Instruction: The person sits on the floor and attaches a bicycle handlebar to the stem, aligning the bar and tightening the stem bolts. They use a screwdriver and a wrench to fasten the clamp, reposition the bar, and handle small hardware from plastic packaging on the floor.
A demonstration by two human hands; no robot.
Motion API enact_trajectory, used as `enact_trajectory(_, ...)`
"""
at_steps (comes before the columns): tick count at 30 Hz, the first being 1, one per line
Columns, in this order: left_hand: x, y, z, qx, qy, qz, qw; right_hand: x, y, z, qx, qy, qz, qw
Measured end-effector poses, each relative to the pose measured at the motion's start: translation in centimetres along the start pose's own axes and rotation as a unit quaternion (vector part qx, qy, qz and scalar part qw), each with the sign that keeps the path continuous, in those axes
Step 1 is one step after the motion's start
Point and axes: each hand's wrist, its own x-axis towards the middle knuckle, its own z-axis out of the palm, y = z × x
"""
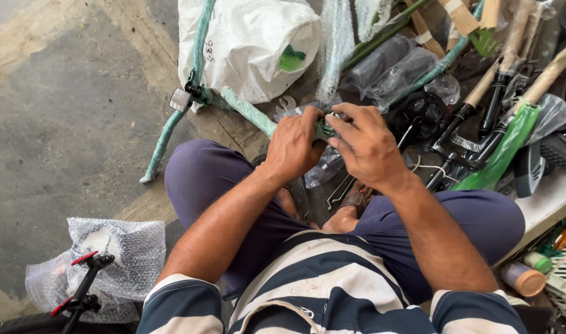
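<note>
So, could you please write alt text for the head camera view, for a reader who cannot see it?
Seen from above, a seated person's left hand and right hand meet on a green wrapped bicycle frame tube. Packed bicycle parts and a white sack lie ahead on the concrete floor, with bubble wrap at the left.

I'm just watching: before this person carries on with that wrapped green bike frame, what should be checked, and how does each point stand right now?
1. Both hands on the work: ok. The left hand and right hand meet on the green frame tube.
2. Grip firm: cannot tell; the fingers hide the spot.
3. Frame supported: ok, it lies across the concrete floor.
4. Wrapping off at the work spot: cannot tell.
5. Room to move: not ok. Bagged parts and a black fork crowd the right side.
6. Loose bubble wrap out of the way: ok, beside the left knee.
</note>
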Motion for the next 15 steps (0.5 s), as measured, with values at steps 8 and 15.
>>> enact_trajectory(8, -0.7, -0.2, 0.6, -0.001, -0.014, -0.012, 1.0, -0.8, -1.3, 1.9, 0.007, 0.046, 0.05, 0.998)
enact_trajectory(15, -0.3, -1.0, 0.5, -0.055, 0.001, -0.049, 0.997, -1.0, -2.4, 2.4, 0.076, 0.084, 0.066, 0.991)
